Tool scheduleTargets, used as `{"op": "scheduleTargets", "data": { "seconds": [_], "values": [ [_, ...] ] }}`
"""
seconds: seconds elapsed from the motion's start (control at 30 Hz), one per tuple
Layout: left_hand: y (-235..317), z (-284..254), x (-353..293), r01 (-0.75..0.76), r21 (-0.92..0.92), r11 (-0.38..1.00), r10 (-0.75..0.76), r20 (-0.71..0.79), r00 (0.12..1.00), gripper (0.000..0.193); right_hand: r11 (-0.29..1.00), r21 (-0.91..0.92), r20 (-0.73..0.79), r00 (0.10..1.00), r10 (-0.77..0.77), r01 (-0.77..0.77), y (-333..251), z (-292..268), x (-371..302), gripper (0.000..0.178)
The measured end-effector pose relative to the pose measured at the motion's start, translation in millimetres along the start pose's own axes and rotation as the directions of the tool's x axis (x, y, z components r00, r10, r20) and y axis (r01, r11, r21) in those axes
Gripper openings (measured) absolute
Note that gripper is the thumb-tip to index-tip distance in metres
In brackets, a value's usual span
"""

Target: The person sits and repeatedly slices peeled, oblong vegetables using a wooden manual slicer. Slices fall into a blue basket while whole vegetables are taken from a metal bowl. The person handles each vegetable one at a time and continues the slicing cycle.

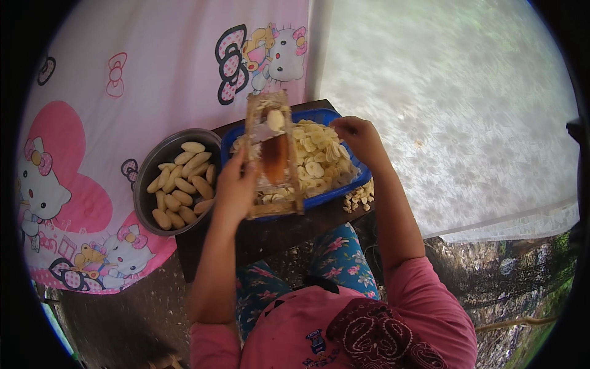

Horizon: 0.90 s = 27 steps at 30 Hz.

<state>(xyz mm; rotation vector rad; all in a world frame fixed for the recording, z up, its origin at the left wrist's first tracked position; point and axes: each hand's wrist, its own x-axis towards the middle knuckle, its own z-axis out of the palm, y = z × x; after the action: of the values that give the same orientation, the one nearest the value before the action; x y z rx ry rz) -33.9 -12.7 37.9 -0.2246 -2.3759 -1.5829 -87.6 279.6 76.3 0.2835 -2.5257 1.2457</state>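
My left hand [237,184] is closed around the left rail of a wooden slicer [299,200], a long frame with a brownish middle, tilted over a blue plastic basin [327,195]. A pale piece of banana [276,120] lies on its upper part. Banana slices [316,154] are heaped in the basin, partly hidden by the slicer. My right hand [359,138] hovers at the basin's far right rim, fingers curled together; what they hold, if anything, is hidden. Peeled bananas [183,184] lie in a round metal pot [144,206] left of the basin.
The basin stands on a dark wooden table [239,240] in front of my knees. Small pale scraps [359,197] sit beside its right side. A pink patterned cloth [160,55] hangs at the left and a white lacy curtain [467,123] at the right.
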Motion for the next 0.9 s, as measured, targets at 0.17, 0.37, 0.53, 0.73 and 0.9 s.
{"op": "scheduleTargets", "data": {
  "seconds": [0.17, 0.37, 0.53, 0.73, 0.9],
  "values": [
    [7, 49, -5, 0.154, 0.039, 0.987, -0.157, 0.089, 0.984, 0.051, 0.98, -0.05, -0.002, 0.981, -0.195, 0.195, -10, 32, 19, 0.029],
    [6, 53, -10, 0.104, 0.109, 0.989, -0.113, 0.08, 0.99, 0.054, 0.943, -0.25, 0.063, 0.976, -0.21, 0.219, -16, 57, 20, 0.039],
    [6, 53, -13, 0.083, 0.114, 0.99, -0.093, 0.08, 0.992, 0.054, 0.894, -0.367, 0.052, 0.965, -0.257, 0.258, -32, 52, -16, 0.04],
    [0, 56, -11, 0.07, 0.049, 0.996, -0.074, 0.074, 0.995, 0.054, 0.885, -0.321, 0.151, 0.94, -0.305, 0.338, -53, 44, -57, 0.034],
    [6, 50, -14, -0.012, 0.081, 0.997, 0.011, 0.004, 1.0, 0.053, 0.935, 0.354, 0.192, 0.981, -0.036, -0.035, -58, 35, -48, 0.033]
  ]
}}
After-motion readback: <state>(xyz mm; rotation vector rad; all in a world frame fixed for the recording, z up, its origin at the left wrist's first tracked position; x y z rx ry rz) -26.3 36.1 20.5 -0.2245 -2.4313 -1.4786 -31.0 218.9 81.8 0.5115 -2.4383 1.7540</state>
